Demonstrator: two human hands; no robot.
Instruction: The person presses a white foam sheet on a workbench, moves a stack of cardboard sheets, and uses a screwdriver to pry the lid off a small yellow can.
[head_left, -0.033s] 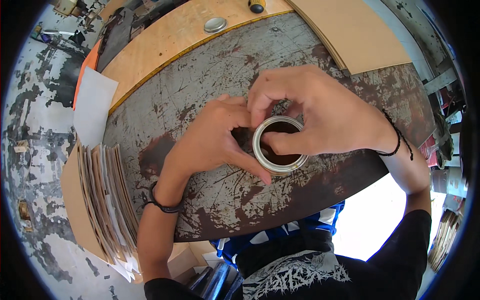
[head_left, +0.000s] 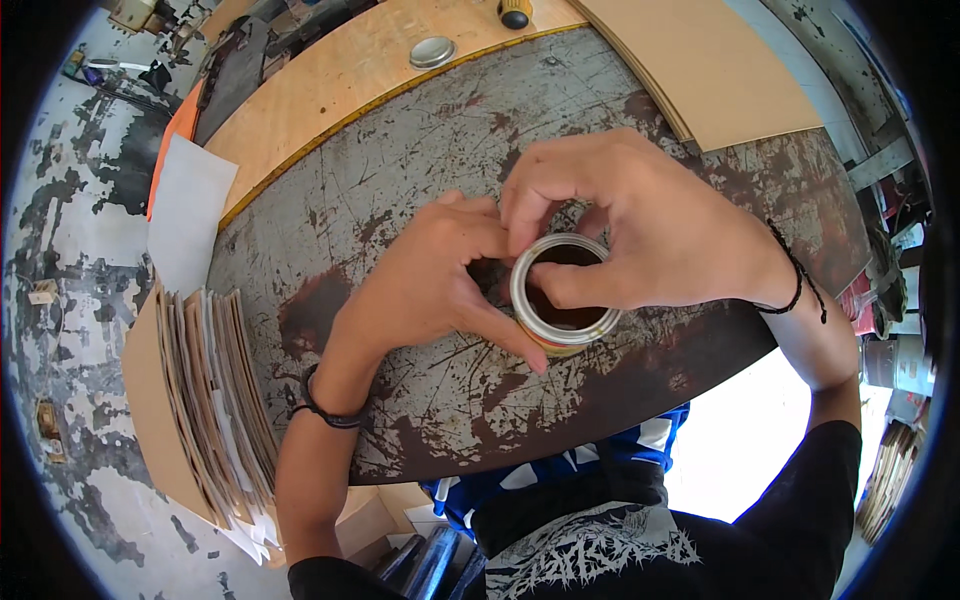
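Observation:
An open round metal tin can (head_left: 572, 334) stands on the worn table, its mouth facing up and its inside dark. My left hand (head_left: 430, 268) curves round the can's left side, with the thumb along the near side and the fingertips partly hidden behind it. From the right, my right hand (head_left: 640, 235) reaches over the can. Its thumb dips inside the mouth while the bent fingers stay at the far left rim, pinching the edge. What lies deep in the can is too dark to make out.
A round metal lid (head_left: 432, 52) and a yellow-and-black object (head_left: 514, 14) lie on the wooden board (head_left: 330, 95) along the far edge. Brown sheets (head_left: 735, 75) are stacked at far right. Upright boards (head_left: 205, 390) and white paper (head_left: 190, 215) stand at left.
The can has shifted very slightly to the right, and both hands have moved with it. Their hold on it looks the same.

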